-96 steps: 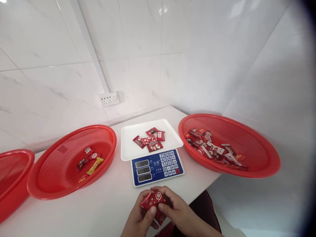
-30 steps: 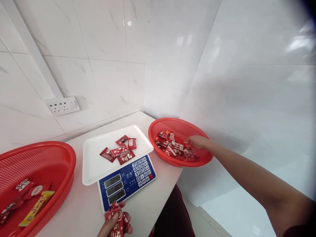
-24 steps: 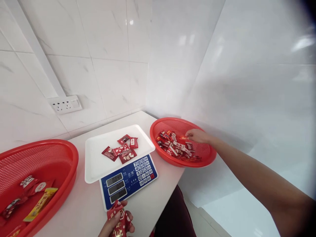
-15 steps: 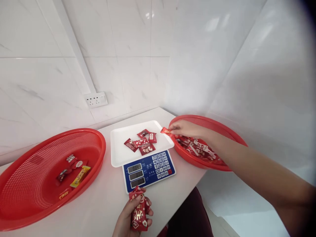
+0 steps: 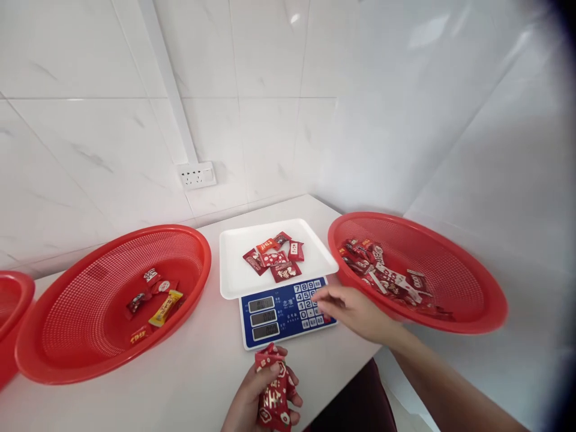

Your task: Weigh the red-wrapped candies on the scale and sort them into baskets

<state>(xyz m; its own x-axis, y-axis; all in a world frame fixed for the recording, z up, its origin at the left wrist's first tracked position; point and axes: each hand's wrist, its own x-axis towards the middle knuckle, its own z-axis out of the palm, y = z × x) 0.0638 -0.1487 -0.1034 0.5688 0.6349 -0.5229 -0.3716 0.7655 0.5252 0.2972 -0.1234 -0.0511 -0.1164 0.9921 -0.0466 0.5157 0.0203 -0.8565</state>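
Note:
My left hand (image 5: 265, 390) is closed around a red packet (image 5: 273, 393) with gold lettering and white flower prints, at the near edge of the table. Above the keypad of a blue-and-white digital scale (image 5: 281, 321), my right hand (image 5: 348, 303) has loosely bent fingers apart and nothing in them. It hides part of the keys. On the scale rests a white tray (image 5: 234, 270) bearing several small red wrapped sweets, among them a bright orange-red one (image 5: 268, 245) and a dark red one (image 5: 285, 271) with white print.
At the right, a red mesh basket (image 5: 477, 288) holds many red-wrapped sweets and overhangs the table edge. Another red basket (image 5: 67, 336) on the left contains several sweets, including a yellow one (image 5: 165, 308). Part of a third basket (image 5: 18, 288) shows at far left. A wall socket (image 5: 197, 175) is behind.
The orange-red sweet has gone from my right hand to the tray. That hand has moved from the right basket toward me, over the keypad. My left hand still grips the packet; the view has shifted.

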